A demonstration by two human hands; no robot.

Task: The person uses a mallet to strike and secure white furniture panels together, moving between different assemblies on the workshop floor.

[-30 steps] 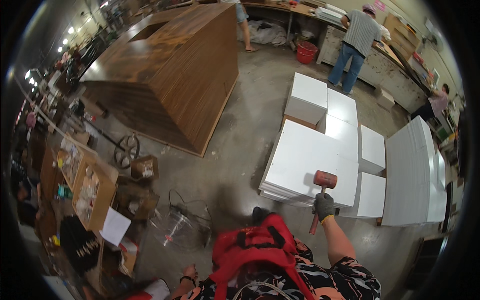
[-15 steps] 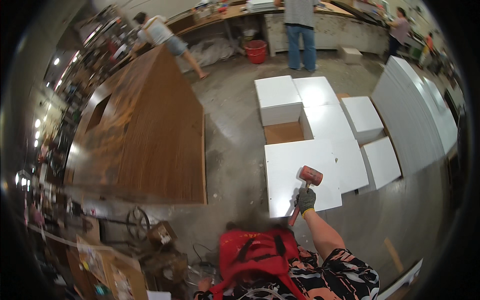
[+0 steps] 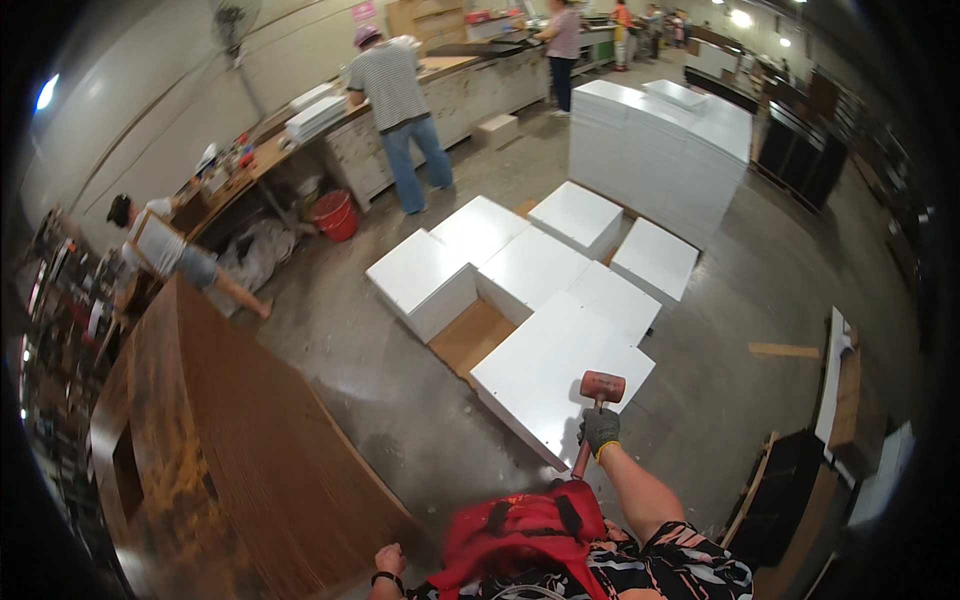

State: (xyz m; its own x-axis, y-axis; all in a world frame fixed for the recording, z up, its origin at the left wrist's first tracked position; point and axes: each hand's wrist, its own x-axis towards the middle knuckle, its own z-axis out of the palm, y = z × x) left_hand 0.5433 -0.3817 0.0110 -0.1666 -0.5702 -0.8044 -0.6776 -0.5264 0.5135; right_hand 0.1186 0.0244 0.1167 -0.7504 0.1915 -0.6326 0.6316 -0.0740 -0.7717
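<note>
My right hand [image 3: 600, 428], in a grey work glove with a yellow cuff, is closed around the handle of a rubber mallet [image 3: 603, 387]. The mallet's red-brown head points up and away from me, in line with a large white panel [image 3: 565, 375] in the group of stacks. My bare left hand [image 3: 391, 559], with a dark band at the wrist, hangs low at the lower edge, its fingers curled and nothing visible in them. It is nearest to a big brown wood-grain cabinet [image 3: 270, 440] on my left.
White panel stacks [image 3: 575, 215] stand ahead, with a brown board [image 3: 470, 335] showing between them. Beyond rises a tall white stack [image 3: 650, 150]. A red bucket [image 3: 335, 215] sits by the workbench [image 3: 340, 145]. Several people work at the back. Dark panels [image 3: 785, 490] lean at right.
My view has swung to the right, so the stacks and cabinet appear shifted and turned leftward. The mallet stays in my right hand. My left hand shows more clearly now.
</note>
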